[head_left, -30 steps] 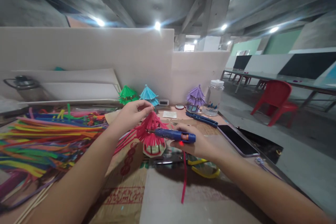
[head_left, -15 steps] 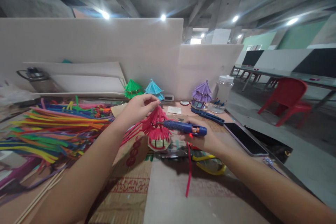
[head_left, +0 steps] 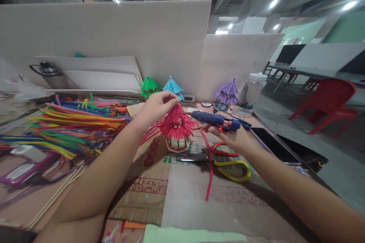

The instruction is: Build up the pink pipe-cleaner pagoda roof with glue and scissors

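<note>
My left hand [head_left: 164, 105] pinches the peak of a small pink pavilion model [head_left: 177, 123], which has a two-tiered fringed roof and a pale base. In my right hand [head_left: 229, 134] is a blue hot glue gun [head_left: 215, 119], its red light glowing. The gun's nozzle points left, close to the right side of the upper roof; I cannot tell whether it touches. A long pink pipe cleaner [head_left: 210, 171] hangs down below the right hand, across scissors [head_left: 216, 161] with red and yellow handles.
Colourful pipe cleaners [head_left: 76, 121] pile up at left. Green [head_left: 149, 86], light blue [head_left: 172, 86] and purple [head_left: 227, 93] pavilion models stand at the back. A phone [head_left: 273, 146] and a clear bottle [head_left: 254, 93] are at right. Cardboard [head_left: 142, 201] covers the front.
The glue gun has drawn back from between the roof tiers to the right of the upper roof. My left hand still holds the peak. The camera view has shifted.
</note>
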`<action>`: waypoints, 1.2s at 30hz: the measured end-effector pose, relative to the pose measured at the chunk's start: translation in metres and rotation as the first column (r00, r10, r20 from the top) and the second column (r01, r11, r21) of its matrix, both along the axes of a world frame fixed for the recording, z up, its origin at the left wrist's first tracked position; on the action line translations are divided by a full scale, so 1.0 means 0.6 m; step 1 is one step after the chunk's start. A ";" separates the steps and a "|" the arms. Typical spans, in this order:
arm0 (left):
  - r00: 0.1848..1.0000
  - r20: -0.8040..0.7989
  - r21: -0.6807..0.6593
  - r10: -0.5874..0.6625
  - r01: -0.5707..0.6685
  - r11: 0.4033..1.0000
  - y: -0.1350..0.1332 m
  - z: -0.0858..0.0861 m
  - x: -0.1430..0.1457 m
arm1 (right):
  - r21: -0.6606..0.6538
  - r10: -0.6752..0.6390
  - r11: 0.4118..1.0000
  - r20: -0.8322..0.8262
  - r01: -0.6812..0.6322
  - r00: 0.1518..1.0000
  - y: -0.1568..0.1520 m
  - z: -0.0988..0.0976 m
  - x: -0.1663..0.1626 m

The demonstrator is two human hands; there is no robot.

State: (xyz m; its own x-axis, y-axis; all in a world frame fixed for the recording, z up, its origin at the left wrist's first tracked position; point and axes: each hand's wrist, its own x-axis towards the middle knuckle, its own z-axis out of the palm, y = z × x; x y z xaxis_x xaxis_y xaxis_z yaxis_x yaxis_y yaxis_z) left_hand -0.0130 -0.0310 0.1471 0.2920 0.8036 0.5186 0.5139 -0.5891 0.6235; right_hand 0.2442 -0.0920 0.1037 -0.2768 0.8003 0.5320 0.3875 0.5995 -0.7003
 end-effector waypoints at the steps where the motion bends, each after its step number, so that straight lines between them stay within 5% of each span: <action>1: 1.000 -0.002 0.002 0.007 -0.007 1.000 0.000 0.000 0.000 | 0.004 0.004 1.000 0.008 -0.004 1.000 0.000 0.001 0.000; 16: 0.999 -0.005 0.033 -0.039 0.039 0.999 -0.025 0.010 0.009 | 0.036 -0.005 0.999 0.116 0.001 0.993 -0.016 0.021 -0.009; 36: 0.998 -0.052 0.107 -0.034 0.040 0.993 -0.043 0.019 0.015 | 0.086 -0.011 0.996 0.238 -0.009 0.971 -0.005 0.002 -0.005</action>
